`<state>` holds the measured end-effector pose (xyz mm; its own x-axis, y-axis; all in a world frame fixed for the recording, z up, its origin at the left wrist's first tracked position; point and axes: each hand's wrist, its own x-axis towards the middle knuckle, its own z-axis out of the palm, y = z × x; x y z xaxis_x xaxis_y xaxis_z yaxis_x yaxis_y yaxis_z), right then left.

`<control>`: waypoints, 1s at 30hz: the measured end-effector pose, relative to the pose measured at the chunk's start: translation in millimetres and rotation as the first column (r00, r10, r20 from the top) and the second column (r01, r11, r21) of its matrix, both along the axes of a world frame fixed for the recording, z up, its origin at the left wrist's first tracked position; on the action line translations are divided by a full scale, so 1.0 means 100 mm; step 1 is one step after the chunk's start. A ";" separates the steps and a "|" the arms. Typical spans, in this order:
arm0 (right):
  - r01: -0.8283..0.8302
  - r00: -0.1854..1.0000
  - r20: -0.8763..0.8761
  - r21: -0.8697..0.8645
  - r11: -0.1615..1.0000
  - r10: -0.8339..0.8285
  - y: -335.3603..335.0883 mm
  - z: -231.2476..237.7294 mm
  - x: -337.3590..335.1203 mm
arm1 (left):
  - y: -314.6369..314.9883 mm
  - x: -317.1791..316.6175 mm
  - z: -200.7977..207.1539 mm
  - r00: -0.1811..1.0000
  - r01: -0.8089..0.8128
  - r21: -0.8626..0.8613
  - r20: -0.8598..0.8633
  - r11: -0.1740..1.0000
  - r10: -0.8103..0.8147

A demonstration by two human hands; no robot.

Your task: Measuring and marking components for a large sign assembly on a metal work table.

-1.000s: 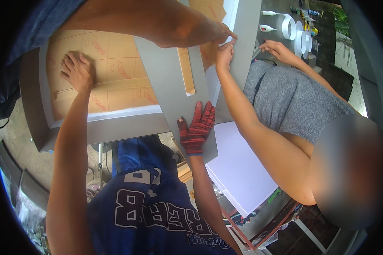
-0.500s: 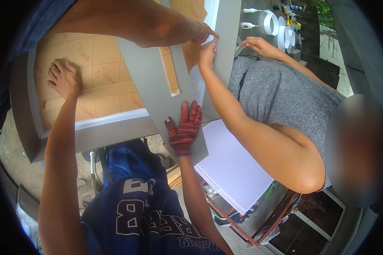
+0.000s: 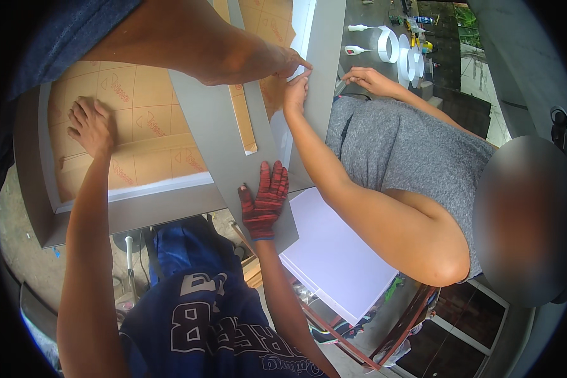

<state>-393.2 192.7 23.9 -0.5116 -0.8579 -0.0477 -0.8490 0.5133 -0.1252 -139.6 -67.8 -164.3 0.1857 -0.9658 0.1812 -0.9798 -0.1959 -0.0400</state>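
Note:
My left hand [image 3: 92, 126] is bare and lies open, palm down, on a brown paper-covered panel [image 3: 138, 120] framed by a grey edge. My right hand [image 3: 264, 200], in a red and black striped glove, is spread flat on a grey angled board [image 3: 215, 116] that crosses over the panel. A narrow brown strip [image 3: 244, 123] shows along this board, above my gloved fingers. From the upper left reaches another person's hand [image 3: 290, 63], its finger at the board's far edge. There it meets the hand [image 3: 297, 93] of a person in a grey shirt.
White flat sheets [image 3: 343, 252] lie on a reddish frame rack at my lower right. Beyond the person in the grey shirt [image 3: 397, 138], white rings [image 3: 389, 45], white-handled tools [image 3: 354, 50] and small bottles stand on a dark surface. That person's other hand [image 3: 365, 79] rests near it.
The whole scene has shifted slightly left in my view, with the right side a little lower. Both my hands stay flat in the same places.

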 end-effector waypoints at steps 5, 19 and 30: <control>0.000 1.000 0.000 -0.004 1.000 0.000 -0.01 0.01 0.01 | -0.01 0.02 0.04 0.999 -0.022 0.104 0.049 0.994 0.017; -0.002 1.000 -0.011 -0.035 0.999 0.001 0.00 -0.01 -0.01 | -0.01 0.01 -0.02 0.999 0.005 -0.006 -0.044 1.000 -0.006; 0.008 1.000 0.004 -0.035 0.999 -0.008 -0.02 -0.01 0.01 | -0.02 0.04 -0.02 0.999 -0.004 0.041 -0.045 0.999 0.006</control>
